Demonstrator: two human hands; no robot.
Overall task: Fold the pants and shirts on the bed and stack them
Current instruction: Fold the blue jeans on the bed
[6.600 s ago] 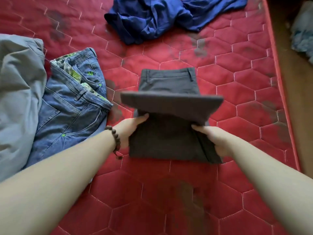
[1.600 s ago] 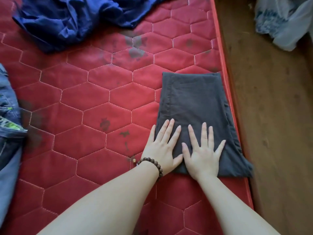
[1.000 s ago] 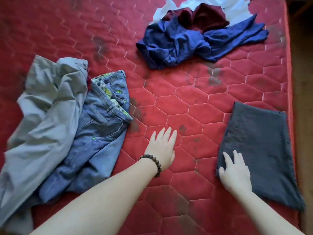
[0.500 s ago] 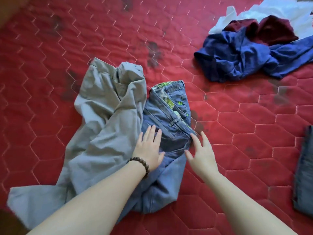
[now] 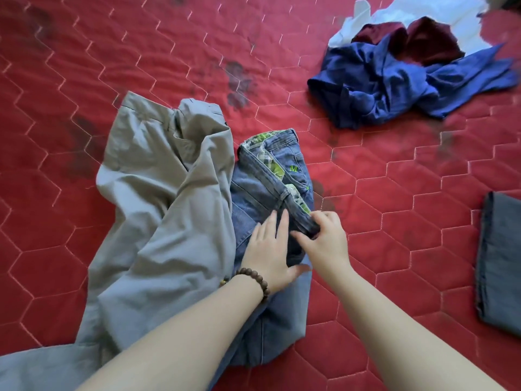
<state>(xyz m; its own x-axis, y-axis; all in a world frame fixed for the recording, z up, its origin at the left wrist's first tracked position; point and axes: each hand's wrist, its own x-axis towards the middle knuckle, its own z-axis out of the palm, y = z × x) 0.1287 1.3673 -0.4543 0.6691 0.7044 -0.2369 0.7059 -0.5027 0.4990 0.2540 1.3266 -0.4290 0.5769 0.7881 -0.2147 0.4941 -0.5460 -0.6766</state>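
The right hand (image 5: 324, 244) grips the waistband of the jeans (image 5: 270, 198); the left hand (image 5: 267, 249) lies flat on them, fingers straight, just beside the right fingers.

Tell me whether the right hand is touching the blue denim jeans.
Touching. The head view shows the right hand pinching the blue denim jeans at the waistband.

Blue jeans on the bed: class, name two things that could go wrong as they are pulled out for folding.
1. The grey trousers overlap the blue jeans, so they may get dragged along.
2. The right hand grips only the waistband while the left hand rests flat, so the legs may twist or bunch.
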